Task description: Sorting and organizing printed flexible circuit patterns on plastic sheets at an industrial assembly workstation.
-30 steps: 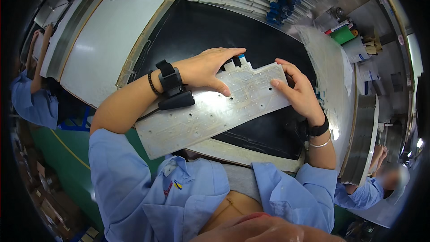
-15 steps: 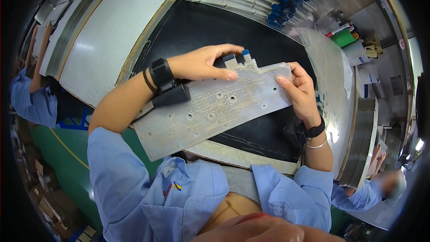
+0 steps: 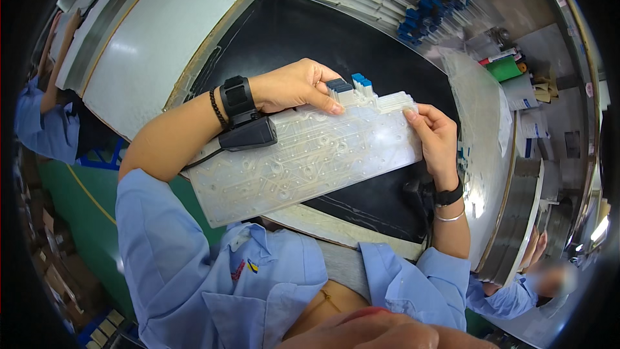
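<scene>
A stack of translucent membrane circuit sheets, printed with fine traces and dots, tilts in front of me over the dark mat. Short tails with blue and dark tips stick out of its far edge, fanned into steps. My left hand pinches the far edge beside the dark-tipped tails, thumb on top and fingers behind. At the right end, my right hand grips the corner with its thumb on the upper face. Its other fingers are partly hidden behind the sheets. A black wrist device with a cable lies over the stack's upper left part.
Beneath the stack is a black mat on the workbench. More sheets with blue-tipped tails are piled at the back. Clear film covers the right side. A green roll stands at far right. Other people sit at both sides.
The sheets, evenly lined up before, are now fanned, so the tails and right edge show as stepped layers. The punched holes no longer line up. My view has shifted slightly.
</scene>
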Action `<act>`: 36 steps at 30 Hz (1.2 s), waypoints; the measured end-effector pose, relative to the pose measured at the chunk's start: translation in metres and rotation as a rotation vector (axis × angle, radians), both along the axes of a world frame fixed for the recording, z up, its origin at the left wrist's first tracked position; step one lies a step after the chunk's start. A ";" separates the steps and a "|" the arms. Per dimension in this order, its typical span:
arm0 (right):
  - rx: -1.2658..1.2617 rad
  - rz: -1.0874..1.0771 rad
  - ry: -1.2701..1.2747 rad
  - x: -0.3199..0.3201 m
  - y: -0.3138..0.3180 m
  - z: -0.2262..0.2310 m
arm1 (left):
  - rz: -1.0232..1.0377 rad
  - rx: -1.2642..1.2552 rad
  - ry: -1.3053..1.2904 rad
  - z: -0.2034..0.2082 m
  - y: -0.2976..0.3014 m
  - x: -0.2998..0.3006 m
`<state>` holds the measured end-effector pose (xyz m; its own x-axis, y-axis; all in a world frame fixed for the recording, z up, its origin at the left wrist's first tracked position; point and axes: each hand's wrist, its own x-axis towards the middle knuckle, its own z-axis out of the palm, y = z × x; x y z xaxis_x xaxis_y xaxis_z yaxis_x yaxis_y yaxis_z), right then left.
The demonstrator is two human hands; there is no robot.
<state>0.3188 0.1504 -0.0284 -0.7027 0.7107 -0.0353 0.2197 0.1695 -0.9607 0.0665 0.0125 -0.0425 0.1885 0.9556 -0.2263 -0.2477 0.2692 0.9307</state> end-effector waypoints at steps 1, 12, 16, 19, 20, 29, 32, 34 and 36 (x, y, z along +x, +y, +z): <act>0.000 0.004 -0.003 0.000 -0.005 0.003 | 0.004 0.000 -0.003 0.000 0.000 0.000; 0.431 -0.034 -0.093 0.011 -0.017 0.021 | -0.020 -0.020 -0.001 0.002 -0.001 -0.001; 0.188 0.008 0.014 0.006 -0.011 0.014 | 0.000 -0.042 -0.040 -0.005 0.001 -0.004; 0.097 0.005 -0.041 0.013 0.002 0.014 | 0.007 0.000 -0.060 -0.006 0.001 -0.003; 0.094 0.003 -0.046 0.015 0.006 0.012 | 0.008 -0.008 -0.022 -0.005 0.001 -0.004; 0.001 0.041 -0.046 0.019 0.011 0.017 | 0.029 0.021 0.033 -0.006 0.001 -0.002; 0.068 0.066 0.007 0.009 0.008 0.014 | 0.043 0.033 0.035 -0.006 0.000 0.000; 0.073 0.069 -0.016 0.008 0.008 0.017 | 0.060 0.036 0.033 -0.005 0.000 -0.001; 0.046 0.020 -0.022 0.009 0.005 0.018 | 0.030 -0.012 0.063 -0.005 0.001 -0.004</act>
<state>0.3280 0.1550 -0.0104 -0.7158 0.6981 -0.0189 0.2369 0.2174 -0.9469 0.0626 0.0138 -0.0474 0.1450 0.9578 -0.2483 -0.1965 0.2739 0.9415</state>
